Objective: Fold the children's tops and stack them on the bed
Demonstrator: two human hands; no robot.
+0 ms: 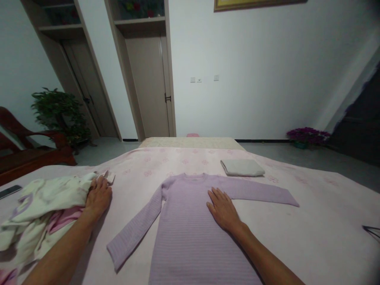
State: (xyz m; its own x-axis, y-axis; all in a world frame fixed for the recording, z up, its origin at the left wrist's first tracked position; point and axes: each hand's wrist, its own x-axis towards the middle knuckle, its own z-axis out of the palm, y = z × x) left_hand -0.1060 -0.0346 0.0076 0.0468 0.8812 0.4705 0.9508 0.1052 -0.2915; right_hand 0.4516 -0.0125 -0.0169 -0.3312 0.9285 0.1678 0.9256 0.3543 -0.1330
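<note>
A lilac ribbed long-sleeved top point(187, 229) lies spread out in front of me, neckline away from me. Its left sleeve angles down toward me, and its right sleeve stretches out to the side. My right hand point(223, 209) lies flat on the upper right of its chest, fingers extended. To the left is a loose heap of clothes, with a white garment point(56, 194) on top and a pink piece point(63, 218) showing below it. My left hand point(99, 196) is at the heap's right edge, its bent fingers closed on the white cloth; the fingertips are partly hidden.
The pink patterned bedspread point(133, 198) carries a folded light grey cloth point(243, 168) beyond the right sleeve. A phone point(10, 191) lies at far left, and a dark thin-framed object point(371, 230) at the right edge. A wooden chair point(56, 148) stands left of the bed.
</note>
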